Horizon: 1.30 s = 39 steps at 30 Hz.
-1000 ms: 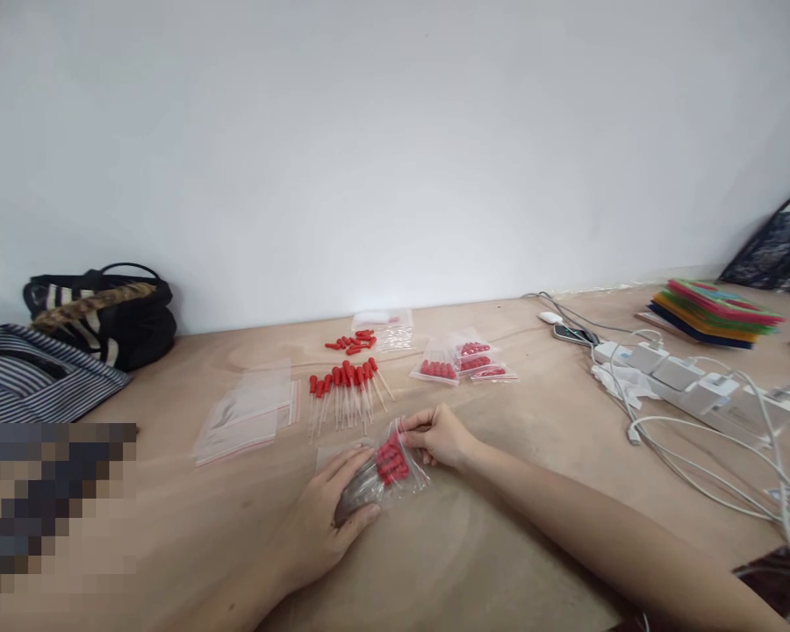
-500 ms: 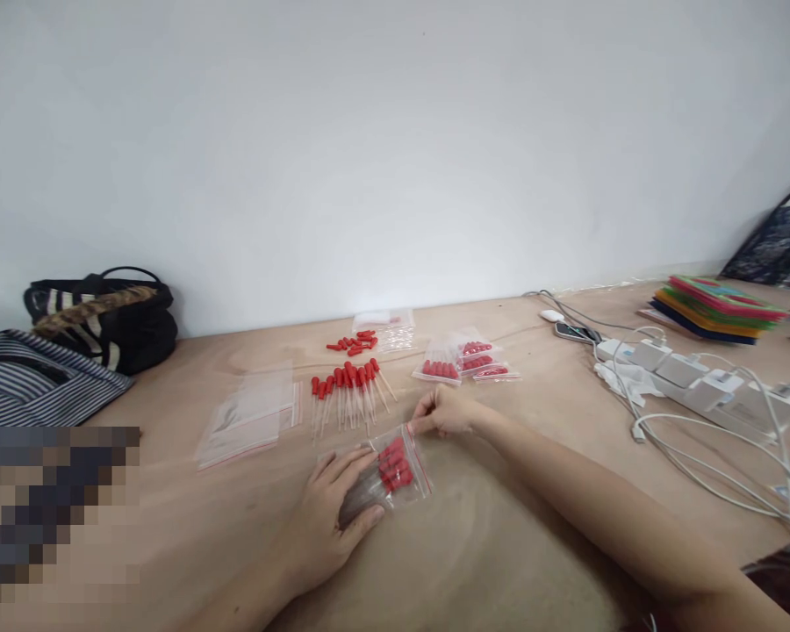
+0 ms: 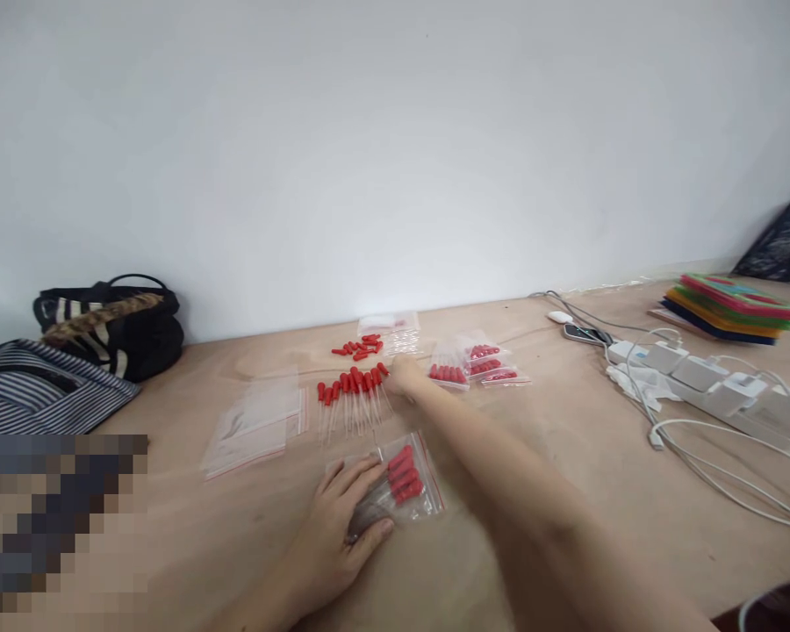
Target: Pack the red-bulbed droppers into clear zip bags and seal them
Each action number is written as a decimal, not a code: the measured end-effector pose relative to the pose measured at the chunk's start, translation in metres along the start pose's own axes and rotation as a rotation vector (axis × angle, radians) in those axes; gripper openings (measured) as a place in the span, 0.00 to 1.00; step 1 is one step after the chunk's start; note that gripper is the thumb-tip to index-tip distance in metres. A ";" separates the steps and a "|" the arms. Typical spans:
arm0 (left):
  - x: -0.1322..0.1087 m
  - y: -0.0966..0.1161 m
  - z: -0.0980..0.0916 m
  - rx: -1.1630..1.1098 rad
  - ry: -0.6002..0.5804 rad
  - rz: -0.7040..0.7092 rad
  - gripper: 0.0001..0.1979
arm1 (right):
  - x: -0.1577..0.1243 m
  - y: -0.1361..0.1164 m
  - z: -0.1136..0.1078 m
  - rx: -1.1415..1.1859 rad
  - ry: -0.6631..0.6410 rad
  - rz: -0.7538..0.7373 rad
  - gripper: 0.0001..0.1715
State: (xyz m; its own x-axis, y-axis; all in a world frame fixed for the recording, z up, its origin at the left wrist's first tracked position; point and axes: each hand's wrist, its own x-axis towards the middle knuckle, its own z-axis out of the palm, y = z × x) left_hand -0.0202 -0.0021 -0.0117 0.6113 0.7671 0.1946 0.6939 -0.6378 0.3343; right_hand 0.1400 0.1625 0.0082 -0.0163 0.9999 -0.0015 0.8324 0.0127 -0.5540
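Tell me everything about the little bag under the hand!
The bag is a small, clear plastic pouch with a thin red strip along its far-right edge, like a zip seal. Inside is a bunch of droppers with red bulbs and clear stems, lying side by side, bulbs toward the strip. The bag lies flat on the wooden table, turned a bit slantwise. The left hand rests on its near end, over the stems. Whether the seal is closed cannot be told.
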 end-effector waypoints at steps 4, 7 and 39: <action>-0.003 -0.003 0.003 -0.017 0.027 0.018 0.23 | -0.015 0.011 -0.023 0.075 -0.038 -0.024 0.25; -0.003 -0.001 0.003 -0.032 0.010 0.014 0.23 | -0.046 0.039 -0.047 0.153 -0.032 -0.084 0.34; 0.025 0.022 0.017 -0.062 0.022 -0.019 0.21 | -0.162 0.120 -0.037 1.113 0.368 0.078 0.32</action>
State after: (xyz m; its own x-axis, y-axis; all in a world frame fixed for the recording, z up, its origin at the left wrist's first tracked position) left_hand 0.0167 0.0015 -0.0154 0.5890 0.7809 0.2079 0.6802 -0.6180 0.3941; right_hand 0.2636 0.0024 -0.0271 0.3263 0.9425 0.0720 -0.1224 0.1176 -0.9855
